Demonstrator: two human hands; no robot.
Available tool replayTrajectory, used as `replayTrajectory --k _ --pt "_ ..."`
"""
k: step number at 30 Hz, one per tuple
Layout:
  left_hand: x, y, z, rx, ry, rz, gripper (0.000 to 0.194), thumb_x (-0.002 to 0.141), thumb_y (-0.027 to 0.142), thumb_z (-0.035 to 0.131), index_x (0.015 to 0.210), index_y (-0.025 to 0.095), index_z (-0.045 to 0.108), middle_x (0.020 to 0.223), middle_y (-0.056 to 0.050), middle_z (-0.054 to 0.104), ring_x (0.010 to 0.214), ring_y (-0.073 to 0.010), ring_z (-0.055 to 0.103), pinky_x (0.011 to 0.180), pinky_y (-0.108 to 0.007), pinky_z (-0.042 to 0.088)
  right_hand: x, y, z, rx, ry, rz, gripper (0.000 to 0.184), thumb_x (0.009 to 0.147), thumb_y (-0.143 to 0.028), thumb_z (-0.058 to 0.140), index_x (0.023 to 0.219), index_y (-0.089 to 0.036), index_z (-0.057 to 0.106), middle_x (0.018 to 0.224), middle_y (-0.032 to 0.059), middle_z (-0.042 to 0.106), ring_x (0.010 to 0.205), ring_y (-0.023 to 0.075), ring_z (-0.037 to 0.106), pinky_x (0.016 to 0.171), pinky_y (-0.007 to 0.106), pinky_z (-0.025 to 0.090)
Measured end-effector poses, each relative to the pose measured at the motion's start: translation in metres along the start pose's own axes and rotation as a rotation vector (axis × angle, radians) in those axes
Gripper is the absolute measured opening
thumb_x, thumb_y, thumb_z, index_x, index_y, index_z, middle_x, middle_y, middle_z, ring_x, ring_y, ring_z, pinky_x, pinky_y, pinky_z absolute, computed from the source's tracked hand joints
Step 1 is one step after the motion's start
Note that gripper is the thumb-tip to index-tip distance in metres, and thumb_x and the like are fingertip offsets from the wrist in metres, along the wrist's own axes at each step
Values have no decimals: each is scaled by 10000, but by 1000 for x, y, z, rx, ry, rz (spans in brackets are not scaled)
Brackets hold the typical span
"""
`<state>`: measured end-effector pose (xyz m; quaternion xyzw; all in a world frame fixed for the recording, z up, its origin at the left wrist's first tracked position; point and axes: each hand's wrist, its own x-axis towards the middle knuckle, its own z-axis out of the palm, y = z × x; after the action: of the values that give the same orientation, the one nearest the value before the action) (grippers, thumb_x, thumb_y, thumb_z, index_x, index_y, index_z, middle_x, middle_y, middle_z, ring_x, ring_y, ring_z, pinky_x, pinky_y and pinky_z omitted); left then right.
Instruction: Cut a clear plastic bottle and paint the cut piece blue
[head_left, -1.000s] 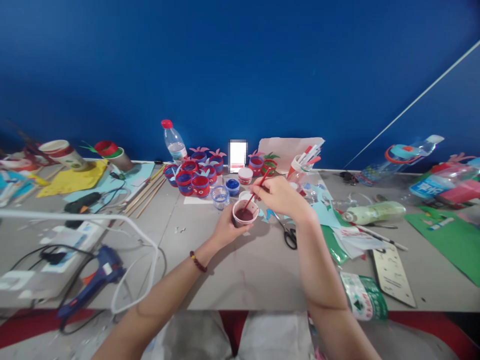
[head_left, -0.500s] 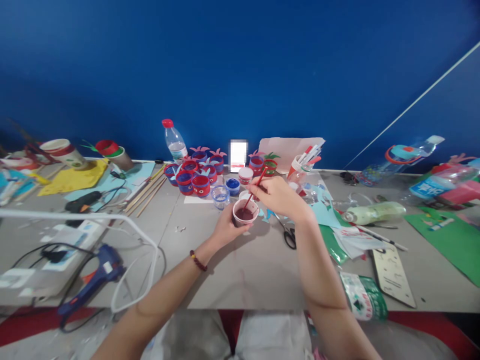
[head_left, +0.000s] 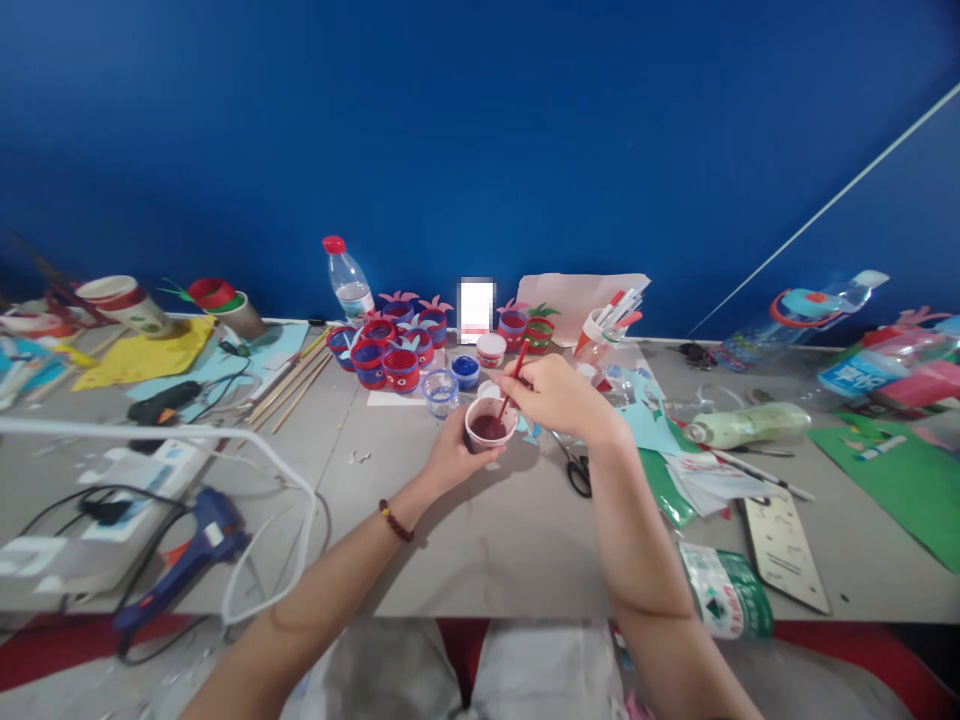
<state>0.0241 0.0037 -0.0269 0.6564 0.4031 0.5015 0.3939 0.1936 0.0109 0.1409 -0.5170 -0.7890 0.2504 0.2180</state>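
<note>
My left hand (head_left: 454,449) is wrapped round a small paper cup (head_left: 475,410) with dark red liquid inside, held above the table. Between the fingertips of my right hand (head_left: 551,390) is a thin red paintbrush (head_left: 520,362), tilted, its lower end dipped in the liquid. The brush tip is hidden there. Just beyond the cup stand an open jar of blue paint (head_left: 465,374), a clear plastic jar (head_left: 440,394) and a lidded jar (head_left: 491,350). Black-handled scissors (head_left: 578,476) lie partly under my right forearm.
Several red and blue painted cups (head_left: 370,366) stand at the back beside a red-capped bottle (head_left: 347,279). On the left are wooden sticks (head_left: 291,388), a blue glue gun (head_left: 196,555) and a power strip (head_left: 142,510). A pen cup (head_left: 592,337), green bottle (head_left: 750,425) and green paper (head_left: 900,485) are on the right.
The brush has shifted within the cup, its lower end moving toward the right side and its handle standing more upright. My left hand and the cup have barely moved.
</note>
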Motion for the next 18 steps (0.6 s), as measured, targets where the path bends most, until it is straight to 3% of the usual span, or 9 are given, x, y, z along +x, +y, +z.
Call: replayTrajectory --k 4,9,11,14,18 --pt "0 -6 1 9 -30 9 557 690 323 830 1190 229 602 1158 -94 688 1076 -288 665 956 -489 526 0 -1 0 27 31 -14 452 965 -363 485 548 -191 465 587 -2 550 539 97 407 565 308 325" --pt "-4 -13 -2 117 86 102 949 598 465 888 1392 229 424 1397 -163 514 1273 -337 538 1065 -514 442 0 1 2 36 32 12 380 949 -410 532 646 -188 592 628 4 604 553 107 452 549 293 330" --pt "-6 -11 -5 202 135 186 852 678 506 826 1383 236 432 1390 -154 504 1291 -327 508 1075 -506 429 0 1 5 47 1 -27 301 943 -388 550 736 -194 650 699 11 659 605 117 509 585 284 360" --pt "-10 -3 -8 313 235 322 517 848 501 656 1275 237 527 1303 -126 558 1257 -297 519 1075 -507 422 1 -1 13 54 -128 -143 217 939 -337 556 819 -208 683 767 7 700 665 123 559 630 273 379" --pt "-14 1 -7 391 301 444 282 952 426 524 1153 242 596 1128 -96 634 1104 -249 586 959 -448 496 2 -14 23 62 -284 -267 169 917 -208 550 934 -238 716 901 -2 745 743 122 608 678 260 401"
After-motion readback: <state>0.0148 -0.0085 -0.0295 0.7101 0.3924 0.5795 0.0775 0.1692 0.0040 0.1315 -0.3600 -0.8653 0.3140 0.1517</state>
